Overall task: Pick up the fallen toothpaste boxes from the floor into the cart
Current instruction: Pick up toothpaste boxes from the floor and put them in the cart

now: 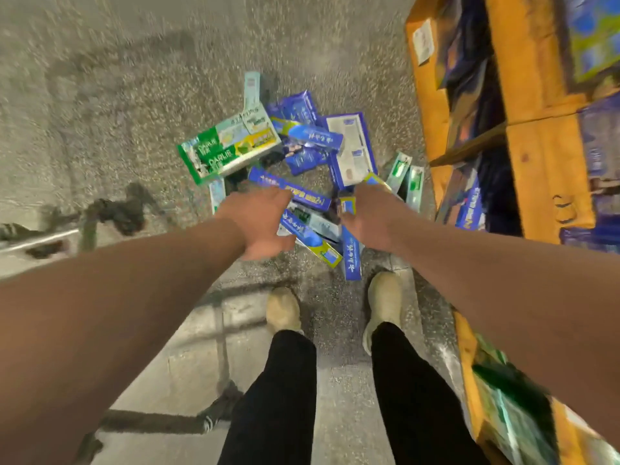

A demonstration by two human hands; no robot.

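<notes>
Several toothpaste boxes lie in a heap on the speckled floor: a large green multipack point(228, 147), a big blue pack lying face down point(352, 146), long blue boxes point(312, 196) and two slim green ones point(407, 177). My left hand point(258, 223) hovers with fingers spread just over a blue box with a yellow end point(315, 243). My right hand point(367, 213) is down at the heap's right side. Its fingers curl under beside a small blue box point(347, 204), and I cannot tell whether they grip it. A grey metal bar of the cart point(40, 241) shows at the left edge.
Orange shelving point(543, 169) stocked with blue and green boxes runs along the right side, close to the heap. My two shoes point(283, 310) point(385, 297) stand just behind the pile. A dark cart wheel point(214, 417) sits on the floor at lower left.
</notes>
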